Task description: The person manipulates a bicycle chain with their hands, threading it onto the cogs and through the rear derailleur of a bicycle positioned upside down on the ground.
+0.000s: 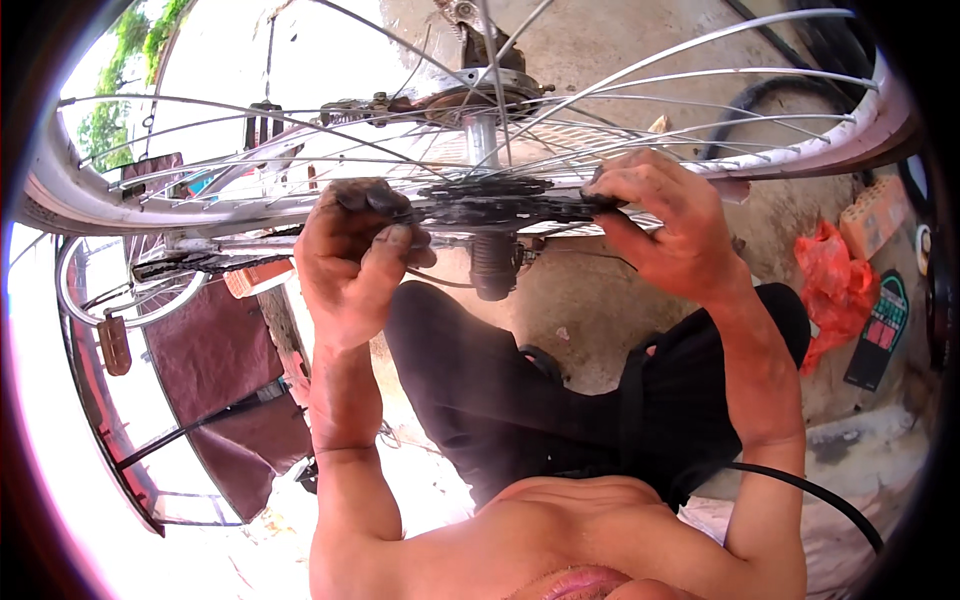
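Note:
A bicycle wheel (690, 55) with thin metal spokes spans the top of the head view. At its hub (482, 140) sits a dark, greasy sprocket (490, 188), with a black bicycle chain (540, 210) along its near side. My left hand (350, 255) is closed at the chain's left side, thumb against curled, grease-blackened fingers. On the other side, my right hand (665, 225) pinches the chain between thumb and fingers. A dark cylindrical part (494, 268) sticks out from the hub toward me, between my hands. My fingers partly hide the chain's ends.
A crank pedal (115, 345) hangs at the left, near maroon sheeting (215, 360). On the right floor lie a red plastic bag (832, 285), a brick (872, 215) and a dark flat package (880, 330). A black cable (820, 492) curves past my right arm.

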### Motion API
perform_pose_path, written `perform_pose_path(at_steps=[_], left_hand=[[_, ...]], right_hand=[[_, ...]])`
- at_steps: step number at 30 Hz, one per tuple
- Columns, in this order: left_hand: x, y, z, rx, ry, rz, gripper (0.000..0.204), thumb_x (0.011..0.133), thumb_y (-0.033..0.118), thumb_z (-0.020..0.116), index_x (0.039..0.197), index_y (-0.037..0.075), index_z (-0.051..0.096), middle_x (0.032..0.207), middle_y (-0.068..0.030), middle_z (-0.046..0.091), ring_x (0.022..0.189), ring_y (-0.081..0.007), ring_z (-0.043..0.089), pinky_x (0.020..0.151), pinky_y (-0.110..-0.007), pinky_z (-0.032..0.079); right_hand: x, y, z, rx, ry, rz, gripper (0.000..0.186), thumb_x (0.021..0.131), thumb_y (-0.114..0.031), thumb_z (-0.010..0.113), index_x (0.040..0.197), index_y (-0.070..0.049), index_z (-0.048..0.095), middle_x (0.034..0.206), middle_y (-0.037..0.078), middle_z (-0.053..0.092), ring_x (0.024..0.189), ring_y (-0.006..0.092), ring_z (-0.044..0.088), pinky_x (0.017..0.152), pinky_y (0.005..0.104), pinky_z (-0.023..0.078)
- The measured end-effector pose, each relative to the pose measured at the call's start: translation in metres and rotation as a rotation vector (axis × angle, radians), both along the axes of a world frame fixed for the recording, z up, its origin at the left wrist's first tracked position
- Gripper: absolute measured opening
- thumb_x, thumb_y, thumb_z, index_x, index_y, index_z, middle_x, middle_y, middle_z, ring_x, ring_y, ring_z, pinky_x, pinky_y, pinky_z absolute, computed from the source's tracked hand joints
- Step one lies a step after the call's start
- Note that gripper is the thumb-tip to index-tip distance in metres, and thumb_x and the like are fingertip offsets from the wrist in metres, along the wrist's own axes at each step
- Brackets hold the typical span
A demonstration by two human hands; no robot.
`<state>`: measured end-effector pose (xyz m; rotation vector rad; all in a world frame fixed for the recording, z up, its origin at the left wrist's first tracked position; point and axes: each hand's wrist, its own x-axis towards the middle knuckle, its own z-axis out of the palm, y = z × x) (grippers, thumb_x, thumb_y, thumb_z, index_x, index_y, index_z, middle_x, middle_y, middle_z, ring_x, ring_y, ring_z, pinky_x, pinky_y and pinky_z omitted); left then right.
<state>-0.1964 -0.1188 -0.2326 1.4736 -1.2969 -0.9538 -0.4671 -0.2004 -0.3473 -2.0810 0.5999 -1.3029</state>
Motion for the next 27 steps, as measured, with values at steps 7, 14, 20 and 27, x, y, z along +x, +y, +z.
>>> perform_pose_path(at_steps=[7,14,20,27], left_hand=[[0.007,-0.004,-0.007,-0.059,0.216,-0.091,0.028,0.085,-0.006,0.059,0.113,-0.008,0.052,0.098,-0.0158,0.064,0.083,-0.0215,0.07,0.067,-0.033,0.063],[-0.006,-0.016,0.004,-0.174,0.203,-0.145,0.021,0.083,-0.008,0.063,0.104,-0.01,0.058,0.1,-0.0166,0.063,0.082,-0.0223,0.07,0.066,-0.031,0.061],[0.004,-0.021,0.01,-0.345,-0.337,-0.152,0.023,0.073,-0.001,0.075,0.096,-0.002,0.069,0.091,-0.0086,0.072,0.079,-0.0173,0.071,0.07,-0.029,0.056],[-0.003,-0.015,0.007,-0.331,-0.317,-0.083,0.018,0.072,0.001,0.075,0.09,0.001,0.073,0.089,-0.007,0.074,0.08,-0.0194,0.072,0.072,-0.03,0.056]], right_hand=[[0.0,0.001,0.005,0.101,0.017,0.022,0.038,0.07,0.006,0.077,0.104,-0.003,0.065,0.1,0.013,0.069,0.085,0.0285,0.068,0.074,0.0349,0.057],[0.0,-0.004,0.006,0.122,0.033,0.087,0.039,0.07,0.006,0.078,0.106,-0.003,0.065,0.099,0.012,0.069,0.084,0.0248,0.068,0.073,0.0334,0.056],[0.003,-0.005,0.008,0.1,0.039,0.108,0.04,0.071,0.006,0.077,0.107,-0.003,0.064,0.098,0.011,0.069,0.081,0.0246,0.068,0.071,0.0329,0.056],[0.006,-0.003,0.009,0.108,0.071,0.109,0.041,0.072,0.005,0.077,0.11,-0.003,0.064,0.097,0.012,0.069,0.079,0.0249,0.068,0.072,0.0344,0.055]])
